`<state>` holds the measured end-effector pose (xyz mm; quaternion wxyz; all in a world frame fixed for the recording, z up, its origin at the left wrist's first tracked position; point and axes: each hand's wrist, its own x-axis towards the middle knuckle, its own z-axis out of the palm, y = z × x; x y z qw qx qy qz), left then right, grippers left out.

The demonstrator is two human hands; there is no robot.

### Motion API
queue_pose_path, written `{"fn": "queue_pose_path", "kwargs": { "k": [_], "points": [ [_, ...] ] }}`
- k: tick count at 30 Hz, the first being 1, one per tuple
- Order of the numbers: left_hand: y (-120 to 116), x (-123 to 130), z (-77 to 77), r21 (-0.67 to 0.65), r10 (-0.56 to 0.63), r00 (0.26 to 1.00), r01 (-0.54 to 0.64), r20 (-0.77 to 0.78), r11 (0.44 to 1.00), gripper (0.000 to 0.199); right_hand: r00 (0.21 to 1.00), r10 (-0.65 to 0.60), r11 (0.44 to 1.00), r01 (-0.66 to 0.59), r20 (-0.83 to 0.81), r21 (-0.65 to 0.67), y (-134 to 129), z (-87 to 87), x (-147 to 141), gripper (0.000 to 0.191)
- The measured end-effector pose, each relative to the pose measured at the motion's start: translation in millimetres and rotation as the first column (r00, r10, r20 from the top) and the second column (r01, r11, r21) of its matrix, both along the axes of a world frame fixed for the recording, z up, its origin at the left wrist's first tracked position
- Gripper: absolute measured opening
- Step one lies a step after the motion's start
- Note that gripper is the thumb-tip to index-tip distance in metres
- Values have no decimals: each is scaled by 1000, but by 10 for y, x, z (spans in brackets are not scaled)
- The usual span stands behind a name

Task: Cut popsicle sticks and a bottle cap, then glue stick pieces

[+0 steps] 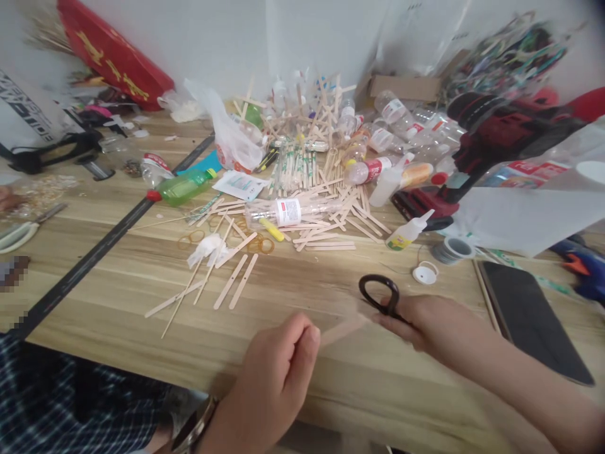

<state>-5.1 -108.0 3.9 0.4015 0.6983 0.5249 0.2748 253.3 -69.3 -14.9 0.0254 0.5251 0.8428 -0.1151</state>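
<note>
While the person's left hand [278,366] pinches a pale flat stick [343,329] between thumb and curled index finger, the right hand [435,321] grips a black loop handle [393,308]. Stick: above the wooden table [302,284], between the two hands, blurred, free end pointing toward the right hand; contact with the handled tool unclear. Right fingers: folded around the handle; I cannot tell how the fingertips sit. Beyond the left hand: two loose sticks [244,281], roughly parallel, apart. Farther back: yellow marker [271,229] beside a labelled clear bottle [289,212] lying on its side. Near the right forearm: dark phone [529,318], lying flat.
</note>
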Motion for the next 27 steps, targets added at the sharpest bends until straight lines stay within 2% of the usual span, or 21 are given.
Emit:
{"fn": "queue_pose_path", "kwargs": {
  "k": [2, 3, 4, 7, 10, 13, 15, 16, 17, 19, 22, 24, 25, 27],
  "points": [
    [-9, 27, 4, -57, -3, 998, 7, 67, 998, 38, 993, -31, 956, -4, -116, -293, 144, 55, 41, 42],
    [-7, 32, 3, -92, -2, 995, 12, 104, 996, 40, 985, -51, 919, -18, -163, -395, 207, 75, 50, 45],
    [-2, 32, 2, -126, 3, 990, 15, 140, 992, 41, 979, -62, 898, -30, -192, -440, 264, 84, 56, 47],
    [28, 21, 12, -217, 18, 979, 27, 203, 976, 42, 980, -45, 938, -25, -195, -346, 399, 49, 63, 44],
    [82, 19, 18, -261, 16, 981, 36, 194, 965, 32, 981, -54, 961, 1, -186, -277, 456, -10, 73, 34],
    [154, 38, -10, -297, 10, 981, 50, 196, 954, 27, 980, -97, 983, 66, -175, -174, 387, -2, 33, 24],
    [198, 64, -27, -292, 4, 978, 59, 210, 955, 26, 959, -152, 986, 131, -238, -100, 260, 46, -66, 23],
    [213, 82, -27, -276, -4, 977, 64, 213, 959, 26, 927, -175, 984, 152, -331, -95, 178, 74, -140, 22],
    [222, 102, -19, -257, -20, 977, 76, 214, 963, 25, 873, -208, 975, 151, -440, -161, 90, 100, -225, 22],
    [223, 149, 17, -241, -62, 973, 116, 221, 963, 24, 729, -293, 926, 55, -619, -372, -80, 131, -406, 30],
    [206, 205, 74, -288, -126, 961, 197, 246, 937, 16, 491, -529, 828, 117, -693, -549, -241, 106, -590, 41],
    [212, 190, 77, -287, -131, 974, 181, 186, 941, 11, 392, -593, 801, 206, -703, -562, -273, 65, -609, 45],
    [228, 153, 64, -252, -121, 986, 148, 117, 956, 9, 368, -596, 803, 243, -714, -545, -276, 47, -592, 44],
    [290, 2, 13, -94, -55, 996, 47, -76, 994, 5, 345, -582, 812, 300, -736, -501, -278, 26, -530, 43]
  ]
}}
